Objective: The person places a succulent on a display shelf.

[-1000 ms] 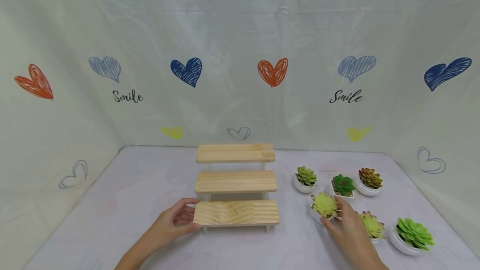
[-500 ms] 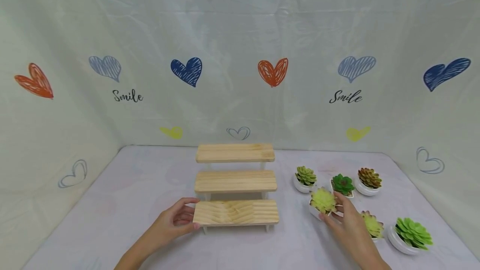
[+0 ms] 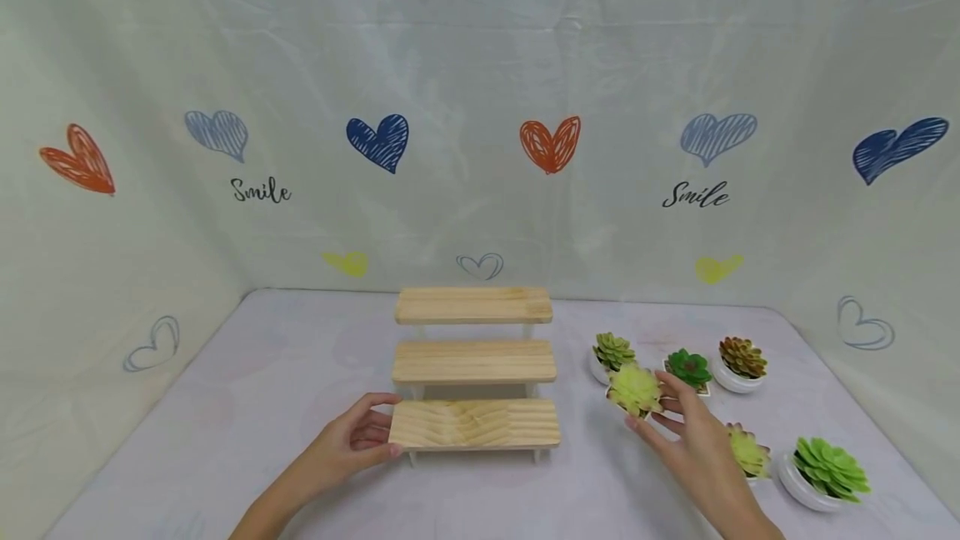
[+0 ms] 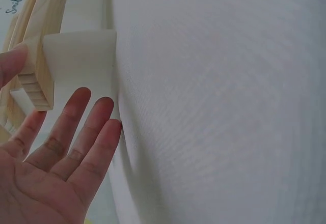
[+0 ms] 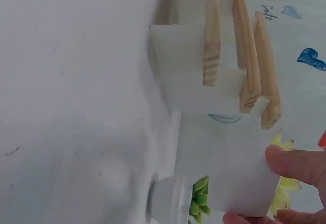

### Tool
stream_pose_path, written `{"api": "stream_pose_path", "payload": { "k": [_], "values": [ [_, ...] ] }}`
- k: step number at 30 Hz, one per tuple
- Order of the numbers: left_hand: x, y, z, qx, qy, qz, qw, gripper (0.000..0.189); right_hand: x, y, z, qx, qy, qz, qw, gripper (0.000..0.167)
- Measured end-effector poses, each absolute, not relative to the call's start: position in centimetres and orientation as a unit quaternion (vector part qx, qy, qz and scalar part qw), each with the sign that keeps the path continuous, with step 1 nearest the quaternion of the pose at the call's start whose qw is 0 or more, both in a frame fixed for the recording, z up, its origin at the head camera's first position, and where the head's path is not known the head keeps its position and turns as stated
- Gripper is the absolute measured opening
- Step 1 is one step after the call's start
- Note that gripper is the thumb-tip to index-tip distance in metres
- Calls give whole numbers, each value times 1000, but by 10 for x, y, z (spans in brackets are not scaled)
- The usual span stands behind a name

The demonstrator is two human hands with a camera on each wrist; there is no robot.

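A three-step wooden display stand (image 3: 474, 425) with white supports stands mid-table. At its left end, my left hand (image 3: 351, 440) pinches the lowest board, thumb at the front edge and index finger at the back. The other fingers extend below the board beside the white support (image 4: 81, 56) in the left wrist view. My right hand (image 3: 696, 444) holds a yellow-green potted succulent (image 3: 634, 390) between thumb and fingers. Its white pot (image 5: 244, 173) is raised off the table in the right wrist view. A green succulent (image 3: 613, 350) in a round white pot is just behind it.
Right of the stand are a dark green succulent (image 3: 688, 367) in a square pot and a reddish-brown one (image 3: 742, 355). Nearer the front are another yellow-green succulent (image 3: 748, 450), partly behind my right hand, and a bright green one (image 3: 831, 467). A heart-printed curtain (image 3: 450, 48) encloses the table.
My right hand has lifted the yellow-green succulent and carried it a little to the left, so it now overlaps the green one behind. The left hand keeps its grip on the stand.
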State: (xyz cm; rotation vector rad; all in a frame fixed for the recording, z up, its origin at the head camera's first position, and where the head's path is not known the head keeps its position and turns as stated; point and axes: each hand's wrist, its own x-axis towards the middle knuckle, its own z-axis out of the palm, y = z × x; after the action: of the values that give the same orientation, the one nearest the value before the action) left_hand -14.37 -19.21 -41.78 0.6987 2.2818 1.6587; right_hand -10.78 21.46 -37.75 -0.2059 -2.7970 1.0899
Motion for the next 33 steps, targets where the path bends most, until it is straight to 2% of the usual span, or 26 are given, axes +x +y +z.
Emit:
{"api": "stream_pose_path", "payload": {
  "k": [5, 16, 27, 33],
  "values": [
    [-144, -193, -419, 236, 780, 565, 127, 58, -106, 204, -371, -60, -924, 370, 72, 79],
    [-145, -192, -420, 235, 778, 568, 132, 58, -101, 179, -362, 23, -910, 398, 112, 69],
    [-145, -192, -422, 236, 777, 568, 135, 58, -105, 151, -365, 87, -876, 472, 48, 66],
    [-144, -192, -421, 236, 779, 565, 134, 57, -113, 141, -373, 167, -860, 479, 52, 64]
  ]
}}
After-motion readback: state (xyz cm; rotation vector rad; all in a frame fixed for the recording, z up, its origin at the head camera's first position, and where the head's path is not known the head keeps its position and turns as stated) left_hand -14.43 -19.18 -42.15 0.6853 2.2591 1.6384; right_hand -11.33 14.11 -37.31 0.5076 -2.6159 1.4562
